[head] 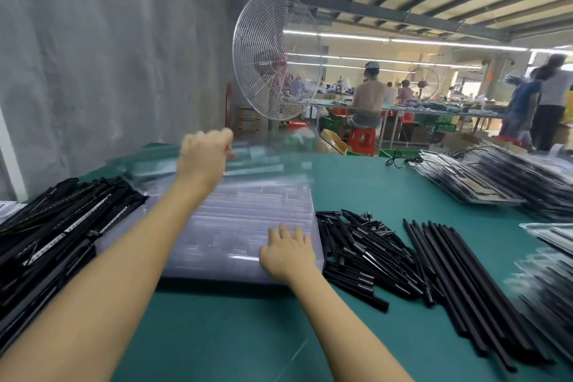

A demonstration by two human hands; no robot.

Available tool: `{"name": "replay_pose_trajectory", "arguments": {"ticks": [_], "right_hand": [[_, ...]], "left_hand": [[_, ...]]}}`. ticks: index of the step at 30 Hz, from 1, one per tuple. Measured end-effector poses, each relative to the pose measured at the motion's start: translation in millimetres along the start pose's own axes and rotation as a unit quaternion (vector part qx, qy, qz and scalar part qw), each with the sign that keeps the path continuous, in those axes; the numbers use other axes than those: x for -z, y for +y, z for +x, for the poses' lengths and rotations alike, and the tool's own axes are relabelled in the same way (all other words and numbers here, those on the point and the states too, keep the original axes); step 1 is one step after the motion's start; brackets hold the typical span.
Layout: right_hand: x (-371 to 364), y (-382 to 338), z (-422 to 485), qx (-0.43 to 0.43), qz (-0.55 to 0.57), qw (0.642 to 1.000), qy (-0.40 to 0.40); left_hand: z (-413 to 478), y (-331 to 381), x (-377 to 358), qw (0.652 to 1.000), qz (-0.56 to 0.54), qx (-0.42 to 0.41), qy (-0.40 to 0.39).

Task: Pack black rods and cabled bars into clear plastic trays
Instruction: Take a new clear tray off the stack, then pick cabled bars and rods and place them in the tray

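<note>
The right hand (286,253) lies flat with its fingers straight and a little spread, pressing on the near right corner of the tray stack (242,226) and gripping nothing. The left hand (204,155) is raised over the far side of the stack, fingers curled in. Thumb and fingertips appear to pinch the edge of the top tray (266,161), a clear sheet lifted off the stack. That tray is smeared by motion blur, so the exact grip is hard to make out. The stack of clear plastic trays sits in the middle of the green desk (248,335). Touching its right edge is a jumbled heap of short rods (356,254), black and lying every which way. Right of that heap, long rods (465,282) lie roughly parallel, running from far left to near right. Left of the stack, cabled bars (55,232) are heaped, black with pale strips along some, and they overlap the stack's left edge. At the far right of the desk a slanting pile of packed trays (511,177) holds black parts, with cables trailing off its far left end. More filled trays show, blurred, at the right edge. Beyond the desk a wire-caged fan (276,56) stands before a grey wall (108,40). A person (369,102) sits on a red stool (361,141) at another desk, back to the camera.
</note>
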State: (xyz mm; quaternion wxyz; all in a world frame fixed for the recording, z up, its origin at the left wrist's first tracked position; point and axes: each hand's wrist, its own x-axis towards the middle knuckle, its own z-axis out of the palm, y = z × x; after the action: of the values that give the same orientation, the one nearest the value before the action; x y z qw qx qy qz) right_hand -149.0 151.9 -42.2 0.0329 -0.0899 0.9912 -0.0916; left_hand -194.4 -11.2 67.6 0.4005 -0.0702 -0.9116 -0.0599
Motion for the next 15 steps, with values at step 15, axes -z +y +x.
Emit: {"name": "replay_pose_trajectory", "arguments": {"ticks": [15], "right_hand": [[-0.9, 3.8, -12.6, 0.007, 0.247, 0.946, 0.208]], "left_hand": [[-96.3, 34.3, 106.2, 0.961, 0.017, -0.237, 0.144]]}}
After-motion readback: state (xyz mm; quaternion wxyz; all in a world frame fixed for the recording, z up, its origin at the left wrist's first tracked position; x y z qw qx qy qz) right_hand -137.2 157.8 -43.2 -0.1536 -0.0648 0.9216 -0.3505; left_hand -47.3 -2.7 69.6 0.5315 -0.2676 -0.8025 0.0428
